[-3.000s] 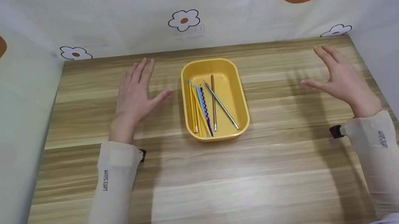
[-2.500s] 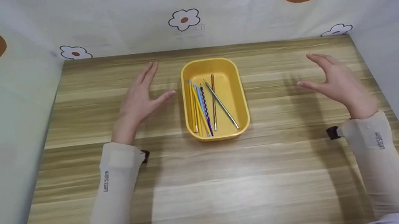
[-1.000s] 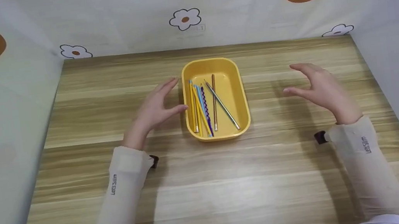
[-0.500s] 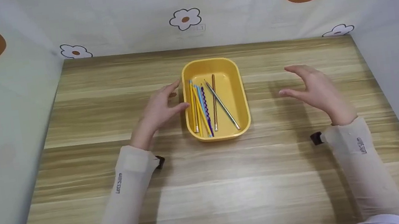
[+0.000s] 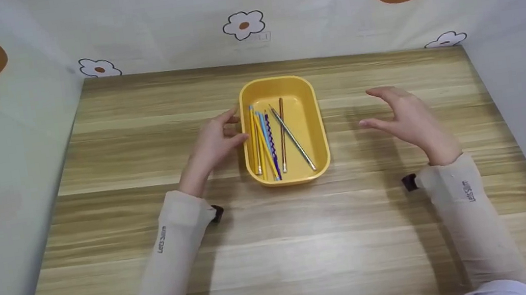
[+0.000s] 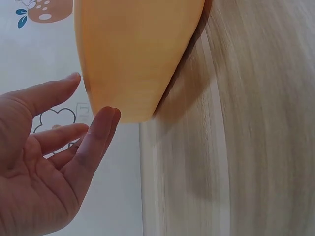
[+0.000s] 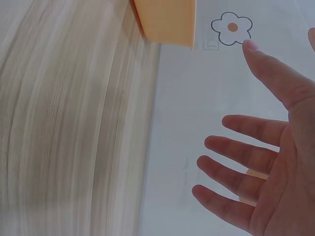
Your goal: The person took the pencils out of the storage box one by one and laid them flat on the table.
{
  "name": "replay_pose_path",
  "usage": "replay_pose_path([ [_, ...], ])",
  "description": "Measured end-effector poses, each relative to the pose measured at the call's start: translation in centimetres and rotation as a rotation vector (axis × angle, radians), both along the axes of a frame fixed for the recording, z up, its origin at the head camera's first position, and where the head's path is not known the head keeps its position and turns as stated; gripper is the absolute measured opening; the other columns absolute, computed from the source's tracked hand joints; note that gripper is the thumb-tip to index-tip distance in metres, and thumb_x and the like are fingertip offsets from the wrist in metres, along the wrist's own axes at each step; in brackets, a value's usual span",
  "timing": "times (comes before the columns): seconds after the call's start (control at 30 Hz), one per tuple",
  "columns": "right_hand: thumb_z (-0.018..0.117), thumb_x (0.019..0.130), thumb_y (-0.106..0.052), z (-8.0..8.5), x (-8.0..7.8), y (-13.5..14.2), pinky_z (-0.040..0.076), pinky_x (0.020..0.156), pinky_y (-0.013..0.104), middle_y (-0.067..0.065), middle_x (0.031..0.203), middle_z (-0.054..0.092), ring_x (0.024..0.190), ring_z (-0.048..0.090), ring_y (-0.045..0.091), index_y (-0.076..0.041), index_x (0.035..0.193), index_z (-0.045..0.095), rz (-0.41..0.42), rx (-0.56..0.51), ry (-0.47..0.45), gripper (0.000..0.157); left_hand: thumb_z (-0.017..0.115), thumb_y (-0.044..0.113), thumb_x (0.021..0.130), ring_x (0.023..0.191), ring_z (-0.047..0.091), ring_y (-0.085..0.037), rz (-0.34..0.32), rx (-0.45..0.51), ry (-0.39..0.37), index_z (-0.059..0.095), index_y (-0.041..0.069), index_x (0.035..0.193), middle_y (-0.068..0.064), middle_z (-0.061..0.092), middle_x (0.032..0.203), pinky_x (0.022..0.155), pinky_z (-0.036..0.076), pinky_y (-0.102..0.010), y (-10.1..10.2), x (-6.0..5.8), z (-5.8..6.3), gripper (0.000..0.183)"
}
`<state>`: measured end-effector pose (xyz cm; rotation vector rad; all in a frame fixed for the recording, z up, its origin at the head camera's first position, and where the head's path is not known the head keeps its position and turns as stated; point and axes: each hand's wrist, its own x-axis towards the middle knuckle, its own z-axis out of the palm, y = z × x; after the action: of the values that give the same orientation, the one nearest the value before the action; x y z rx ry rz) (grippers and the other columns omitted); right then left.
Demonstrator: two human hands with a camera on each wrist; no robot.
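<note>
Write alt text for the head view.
A yellow tray of pencils sits on a wood-grain table. A person's left hand is close by its left side, and the open right hand is apart from it on the right.

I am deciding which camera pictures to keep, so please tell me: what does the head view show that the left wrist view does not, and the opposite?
Only the head view shows the pencils inside the yellow box and the right hand. Only the left wrist view shows the palm of the left hand and the box's outer side facing it. Both show the left hand, the yellow box, the table and the flowered wall.
</note>
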<state>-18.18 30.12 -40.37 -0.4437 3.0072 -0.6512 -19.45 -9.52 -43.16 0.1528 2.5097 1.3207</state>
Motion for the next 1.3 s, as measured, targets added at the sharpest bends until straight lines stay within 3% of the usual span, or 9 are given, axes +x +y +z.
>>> replay_pose_path([
  [0.17,0.066,0.076,-0.061,0.3,-0.1,-0.7,0.03,0.108,0.052,0.014,0.141,0.047,0.132,0.039,0.035,-0.012,0.139,0.046,0.003,0.008,-0.005,0.083,0.069,0.014,0.086,0.108,0.062,-0.022,0.003,0.008,0.013,0.034,0.009,0.146,-0.01,0.057,0.126,0.088,0.052,-0.029,0.3,0.0,0.1,0.07],
  [0.53,0.065,0.076,-0.063,0.5,-0.3,-1.9,0.033,0.107,0.05,0.012,0.14,0.049,0.13,0.043,0.034,-0.012,0.137,0.048,0.041,-0.013,0.03,0.082,0.069,0.015,0.086,0.1,0.062,-0.019,0.016,-0.01,0.003,0.037,0.012,0.145,-0.008,0.059,0.116,0.081,0.054,-0.028,0.8,-0.2,0.0,0.067],
  [0.87,0.066,0.078,-0.059,0.8,-0.5,-3.4,0.035,0.107,0.048,0.01,0.139,0.05,0.129,0.045,0.031,-0.011,0.137,0.049,0.076,-0.032,0.038,0.077,0.066,0.007,0.086,0.097,0.059,-0.02,0.08,0.131,-0.099,0.036,0.018,0.146,-0.006,0.053,0.114,0.07,0.058,-0.03,0.9,0.2,-0.1,0.068],
  [1.3,0.066,0.081,-0.055,1.1,-0.8,-6.0,0.035,0.107,0.047,0.009,0.138,0.051,0.129,0.045,0.028,-0.012,0.135,0.051,0.128,-0.075,0.019,0.071,0.065,0.005,0.087,0.097,0.06,-0.022,0.093,0.178,-0.113,0.036,0.018,0.146,-0.008,0.052,0.112,0.071,0.058,-0.032,0.8,0.3,-0.4,0.067],
])
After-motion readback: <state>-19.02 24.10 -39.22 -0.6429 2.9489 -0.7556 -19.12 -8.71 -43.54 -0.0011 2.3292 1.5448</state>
